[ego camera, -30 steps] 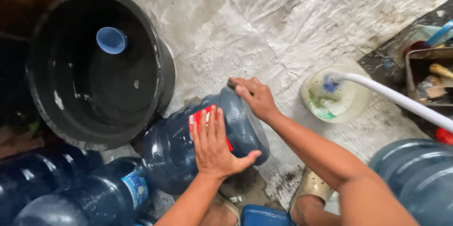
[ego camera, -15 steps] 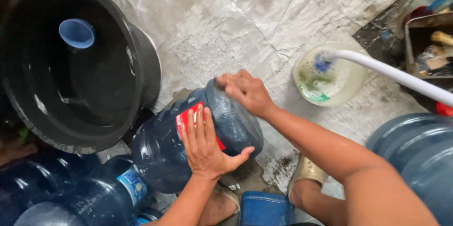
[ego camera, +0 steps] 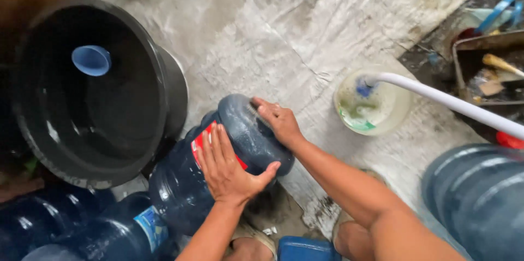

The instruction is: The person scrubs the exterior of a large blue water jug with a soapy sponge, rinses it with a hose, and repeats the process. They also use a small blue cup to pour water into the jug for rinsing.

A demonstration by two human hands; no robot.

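The large dark-blue plastic water jug lies tilted, long axis running near-left to far-right, left hand spread flat on its side, right hand gripping its far end.

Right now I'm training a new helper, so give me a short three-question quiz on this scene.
1. True or false: the left hand lies flat on the side of the dark blue water jug.
2. Where does the right hand rest? A) on the jug's end B) on the white pipe C) inside the black tub
3. What small thing lies inside the black tub?

Key
1. True; the palm covers part of the red label.
2. A
3. A light blue funnel.
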